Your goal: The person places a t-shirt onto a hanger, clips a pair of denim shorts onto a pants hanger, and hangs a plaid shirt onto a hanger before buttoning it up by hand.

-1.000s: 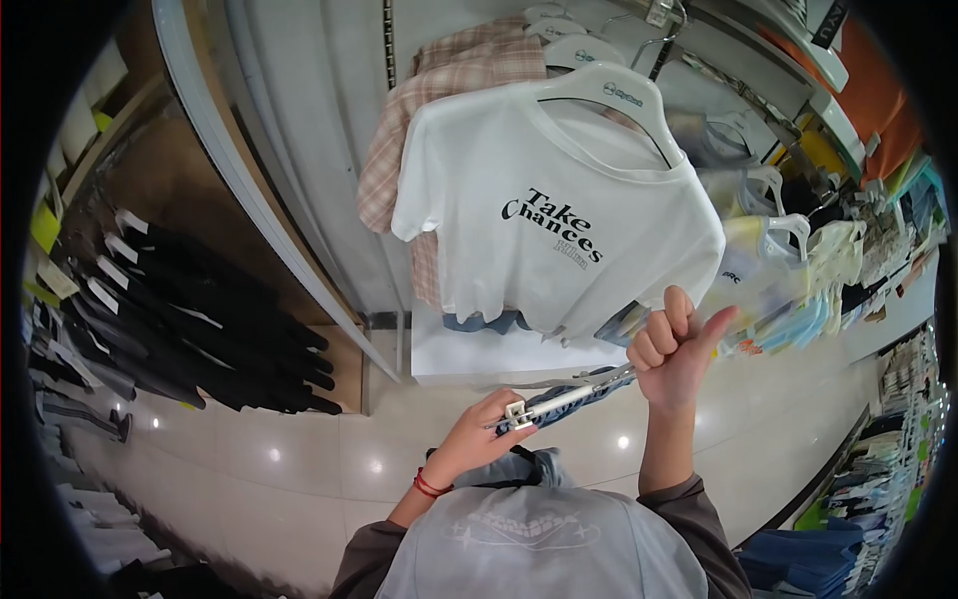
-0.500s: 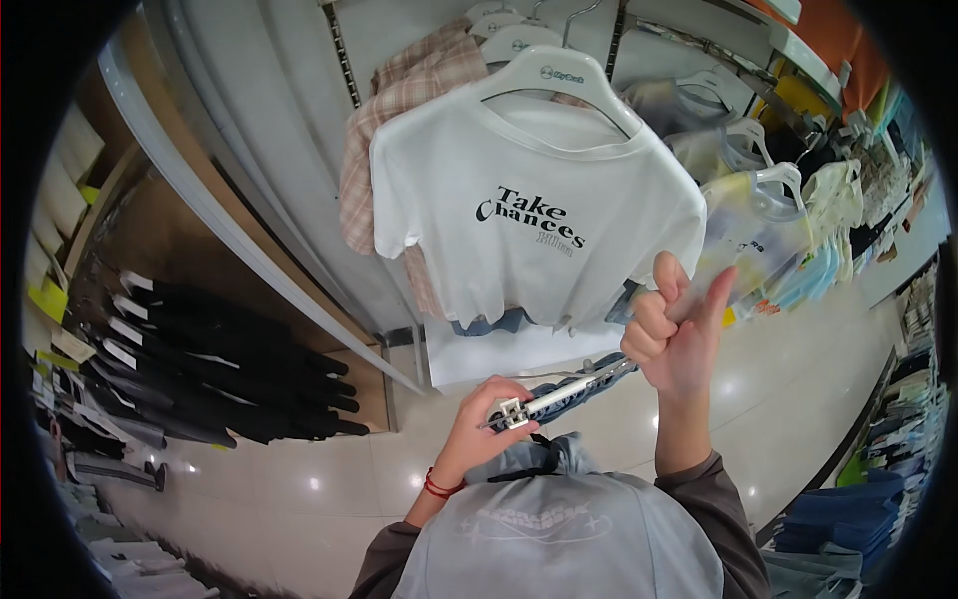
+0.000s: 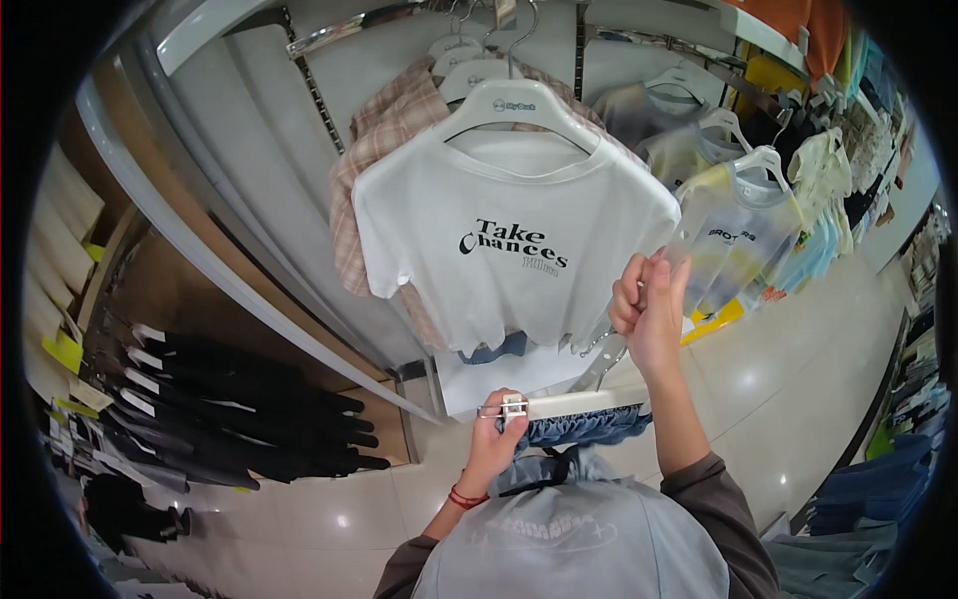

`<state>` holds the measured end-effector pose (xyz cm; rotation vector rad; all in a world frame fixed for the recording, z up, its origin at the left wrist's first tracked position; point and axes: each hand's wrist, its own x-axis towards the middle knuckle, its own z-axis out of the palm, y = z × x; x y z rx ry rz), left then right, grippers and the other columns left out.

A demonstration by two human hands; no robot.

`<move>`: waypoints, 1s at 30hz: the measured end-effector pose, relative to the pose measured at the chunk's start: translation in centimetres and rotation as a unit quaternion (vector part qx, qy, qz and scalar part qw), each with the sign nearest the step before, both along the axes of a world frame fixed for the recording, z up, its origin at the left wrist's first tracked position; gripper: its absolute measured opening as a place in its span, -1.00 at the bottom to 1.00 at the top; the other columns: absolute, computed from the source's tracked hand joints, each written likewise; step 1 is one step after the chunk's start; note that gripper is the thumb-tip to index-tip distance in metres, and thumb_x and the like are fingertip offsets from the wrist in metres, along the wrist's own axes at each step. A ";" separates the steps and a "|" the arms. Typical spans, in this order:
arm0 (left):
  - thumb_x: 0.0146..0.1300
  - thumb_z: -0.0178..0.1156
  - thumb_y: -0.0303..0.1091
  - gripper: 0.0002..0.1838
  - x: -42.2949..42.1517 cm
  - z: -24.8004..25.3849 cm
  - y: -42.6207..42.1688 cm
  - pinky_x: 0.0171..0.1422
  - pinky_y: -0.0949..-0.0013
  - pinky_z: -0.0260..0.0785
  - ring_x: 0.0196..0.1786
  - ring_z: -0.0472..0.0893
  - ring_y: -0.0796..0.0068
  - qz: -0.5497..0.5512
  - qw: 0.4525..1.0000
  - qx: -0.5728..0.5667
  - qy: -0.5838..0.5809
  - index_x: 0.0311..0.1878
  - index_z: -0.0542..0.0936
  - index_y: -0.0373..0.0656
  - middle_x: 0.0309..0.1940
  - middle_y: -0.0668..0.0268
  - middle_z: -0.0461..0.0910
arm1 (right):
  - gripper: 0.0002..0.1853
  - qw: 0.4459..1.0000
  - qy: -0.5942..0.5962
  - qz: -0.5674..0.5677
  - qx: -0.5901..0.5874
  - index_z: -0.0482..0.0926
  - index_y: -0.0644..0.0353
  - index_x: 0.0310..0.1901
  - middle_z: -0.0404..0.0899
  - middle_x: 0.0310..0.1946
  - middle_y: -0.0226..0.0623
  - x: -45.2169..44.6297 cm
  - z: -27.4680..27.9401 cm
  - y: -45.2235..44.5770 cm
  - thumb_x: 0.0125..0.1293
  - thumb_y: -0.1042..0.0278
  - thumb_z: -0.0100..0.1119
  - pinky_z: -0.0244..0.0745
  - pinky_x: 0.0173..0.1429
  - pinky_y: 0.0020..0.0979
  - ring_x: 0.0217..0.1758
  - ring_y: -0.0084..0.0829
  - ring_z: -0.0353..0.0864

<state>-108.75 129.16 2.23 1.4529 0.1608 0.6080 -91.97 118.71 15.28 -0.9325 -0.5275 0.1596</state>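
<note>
My left hand (image 3: 496, 439) is closed round the clip end of a white hanger (image 3: 574, 403), thumb and fingers at the clip. Blue denim with a gathered waist (image 3: 589, 427) hangs from this hanger, below its bar. My right hand (image 3: 651, 309) is raised near the metal hook, its fingers curled and the thumb up; whether it holds anything small is hidden. Just beyond both hands hangs a white T-shirt (image 3: 519, 250) with "Take Chances" on it, on a white hanger (image 3: 514, 107).
Pink plaid shirts (image 3: 344, 210) hang behind the T-shirt. Black garments (image 3: 239, 409) hang at the left beside a slanting white frame (image 3: 230, 260). Tie-dye shirts (image 3: 743, 240) hang to the right. Folded denim (image 3: 868, 489) lies at the lower right. A tiled floor (image 3: 768, 399) shows below.
The view has shifted, and the T-shirt appears further left. The hanger with the denim has turned to show its bar and the gathered waist broadside. My right hand has rotated, its thumb closer to its fingers.
</note>
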 end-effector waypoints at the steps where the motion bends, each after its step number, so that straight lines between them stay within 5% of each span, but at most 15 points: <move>1: 0.18 0.16 -0.33 -0.78 0.1 0.0 -0.1 -0.08 0.51 0.21 -0.22 0.34 0.58 -0.007 1.000 0.002 0.008 -0.18 0.44 -0.24 -0.29 0.36 0.40 | -0.72 1.000 -0.010 -0.010 -0.016 0.20 0.06 -0.24 0.05 -0.67 -0.51 0.3 0.0 -0.3 0.42 0.01 -0.29 -0.19 -0.68 -0.64 -0.72 -0.72 -0.07; 10: 0.09 0.23 -0.44 -0.72 1.1 0.8 -0.9 -0.05 0.54 0.22 -0.18 0.37 0.64 -0.130 0.989 0.003 0.072 -0.12 0.44 -0.24 -0.25 0.39 0.41 | -0.60 0.999 -0.005 0.020 0.029 0.28 0.16 -0.39 0.04 -0.73 -0.53 1.6 1.2 -3.5 0.42 -0.02 -0.28 -0.18 -0.69 -0.61 -0.74 -0.71 -0.08; 17: 0.03 0.23 -0.53 -0.68 2.5 1.3 0.7 0.12 0.40 0.23 -0.04 0.45 0.35 -0.035 0.980 0.185 0.058 -0.10 0.46 -0.25 -0.17 0.19 0.46 | -0.61 0.995 -0.088 0.010 0.040 0.29 0.16 -0.38 0.06 -0.71 -0.53 2.9 3.7 -4.0 0.42 0.00 -0.28 -0.18 -0.70 -0.61 -0.74 -0.72 -0.08; 23: 0.00 0.23 -0.50 -0.67 5.7 11.6 7.5 0.15 0.25 0.23 0.00 0.43 0.11 0.236 0.858 0.454 -0.048 -0.11 0.47 -0.29 -0.12 0.10 0.46 | -0.61 0.991 -0.120 0.040 0.042 0.30 0.16 -0.37 0.06 -0.71 -0.55 5.8 5.5 -5.5 0.43 0.01 -0.29 -0.19 -0.69 -0.63 -0.73 -0.73 -0.08; 25: 0.00 0.25 -0.46 -0.62 7.9 16.1 8.7 0.16 0.24 0.21 0.02 0.40 0.09 0.281 0.840 0.456 -0.086 -0.07 0.44 -0.29 -0.06 0.08 0.42 | -0.61 0.990 -0.124 0.047 0.043 0.30 0.16 -0.37 0.05 -0.71 -0.55 6.2 5.6 -6.2 0.43 0.01 -0.30 -0.19 -0.70 -0.63 -0.73 -0.74 -0.08; 30: -0.07 0.29 -0.40 -0.51 15.5 21.4 12.4 0.10 0.17 0.24 0.03 0.36 0.05 0.368 0.695 0.611 -0.095 -0.01 0.42 -0.24 -0.04 0.10 0.39 | -0.63 0.991 -0.131 -0.018 0.035 0.31 0.15 -0.36 0.03 -0.70 -0.55 7.0 6.2 -8.5 0.43 0.02 -0.28 -0.21 -0.71 -0.63 -0.74 -0.73 -0.09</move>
